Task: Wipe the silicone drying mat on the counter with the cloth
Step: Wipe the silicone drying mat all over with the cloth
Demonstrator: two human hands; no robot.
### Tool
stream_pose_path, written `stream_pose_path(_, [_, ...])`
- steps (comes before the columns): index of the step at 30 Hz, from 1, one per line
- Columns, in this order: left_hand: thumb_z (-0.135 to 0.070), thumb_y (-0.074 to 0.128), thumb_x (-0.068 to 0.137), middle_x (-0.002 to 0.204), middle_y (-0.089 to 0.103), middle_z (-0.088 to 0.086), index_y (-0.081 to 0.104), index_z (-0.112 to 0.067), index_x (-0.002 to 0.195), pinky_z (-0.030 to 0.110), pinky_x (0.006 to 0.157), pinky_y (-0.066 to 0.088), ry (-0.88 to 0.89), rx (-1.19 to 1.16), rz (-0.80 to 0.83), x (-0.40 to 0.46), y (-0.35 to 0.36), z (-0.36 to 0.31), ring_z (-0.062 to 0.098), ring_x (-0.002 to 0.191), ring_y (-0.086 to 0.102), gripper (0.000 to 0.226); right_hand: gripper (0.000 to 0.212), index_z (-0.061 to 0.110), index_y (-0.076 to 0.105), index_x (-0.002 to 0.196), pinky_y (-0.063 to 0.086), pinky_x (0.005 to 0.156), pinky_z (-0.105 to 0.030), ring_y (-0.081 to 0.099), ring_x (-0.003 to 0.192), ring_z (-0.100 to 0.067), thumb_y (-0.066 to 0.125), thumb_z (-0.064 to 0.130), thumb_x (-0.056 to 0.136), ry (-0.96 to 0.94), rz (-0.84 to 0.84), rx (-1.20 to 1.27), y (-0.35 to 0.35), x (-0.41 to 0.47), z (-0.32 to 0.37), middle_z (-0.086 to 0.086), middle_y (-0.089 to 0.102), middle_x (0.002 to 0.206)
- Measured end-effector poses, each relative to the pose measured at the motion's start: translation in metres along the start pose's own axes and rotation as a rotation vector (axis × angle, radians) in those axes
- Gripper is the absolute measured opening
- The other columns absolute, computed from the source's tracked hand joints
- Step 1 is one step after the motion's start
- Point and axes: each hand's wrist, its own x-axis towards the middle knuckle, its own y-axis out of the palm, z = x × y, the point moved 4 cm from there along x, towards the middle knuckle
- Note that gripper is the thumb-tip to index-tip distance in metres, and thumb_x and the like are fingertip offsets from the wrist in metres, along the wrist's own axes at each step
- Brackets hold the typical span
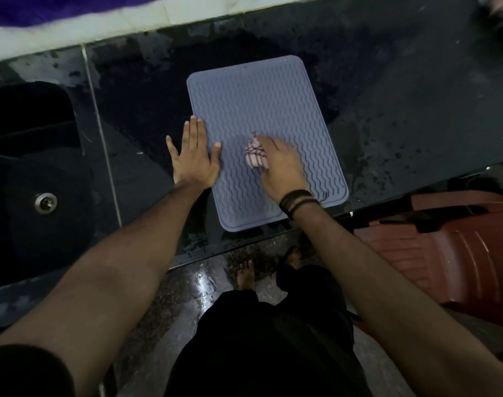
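Observation:
A grey-blue silicone drying mat (261, 110) with wavy ridges lies on the dark counter (402, 110), its near edge close to the counter's front. My left hand (194, 156) lies flat with straight fingers across the mat's left edge, half on the counter. My right hand (281, 164) is on the middle of the mat and holds a small bunched pink cloth (255, 153) with dark stripes, pressed onto the ridges. The hand and cloth look slightly blurred.
A dark sink (38, 173) with a metal drain (46, 201) sits at the left. The counter is wet and speckled around the mat. A reddish-brown plastic chair (450, 253) stands at the right below the counter edge. A pale wall ledge (187, 18) runs along the back.

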Motion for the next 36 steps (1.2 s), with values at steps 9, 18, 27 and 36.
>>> stream_pose_path(9, [-0.057, 0.009, 0.103, 0.169, 0.001, 0.003, 0.003, -0.011, 0.161, 0.061, 0.121, -0.005, -0.015, 0.014, -0.030, 0.001, 0.003, -0.001, 0.017, 0.156, -0.001, 0.074, 0.070, 0.020, 0.047, 0.138, 0.034, 0.107, -0.046, 0.043, 0.130, -0.029, 0.066, 0.004, 0.073, -0.188, 0.112, -0.342, 0.032, -0.060, -0.009, 0.000, 0.047, 0.144])
stream_pose_path(18, [-0.053, 0.009, 0.104, 0.169, 0.004, 0.004, 0.006, -0.011, 0.161, 0.060, 0.122, -0.005, -0.016, -0.032, -0.046, 0.000, 0.002, 0.000, 0.017, 0.156, 0.001, 0.071, 0.057, 0.017, 0.056, 0.127, 0.047, 0.097, -0.044, 0.053, 0.115, -0.030, 0.059, -0.001, 0.073, -0.056, 0.101, -0.059, -0.007, -0.047, -0.005, -0.006, 0.059, 0.125])
stream_pose_path(27, [-0.045, 0.014, 0.105, 0.169, 0.007, 0.004, 0.008, -0.011, 0.161, 0.059, 0.122, -0.003, -0.014, -0.019, -0.073, -0.001, 0.000, -0.001, 0.017, 0.156, 0.004, 0.066, 0.075, 0.017, 0.037, 0.146, 0.029, 0.111, -0.045, 0.037, 0.135, -0.028, 0.070, 0.013, 0.078, -0.167, 0.202, -0.335, 0.039, -0.017, 0.017, -0.003, 0.039, 0.150])
stream_pose_path(36, [-0.044, 0.015, 0.105, 0.169, 0.006, 0.003, 0.008, -0.011, 0.161, 0.059, 0.122, -0.004, -0.036, -0.020, -0.068, -0.002, -0.001, -0.001, 0.016, 0.156, 0.003, 0.065, 0.068, 0.024, 0.050, 0.137, 0.039, 0.102, -0.039, 0.046, 0.127, -0.025, 0.055, 0.000, 0.074, -0.198, 0.266, -0.244, 0.012, -0.093, -0.013, 0.002, 0.052, 0.139])
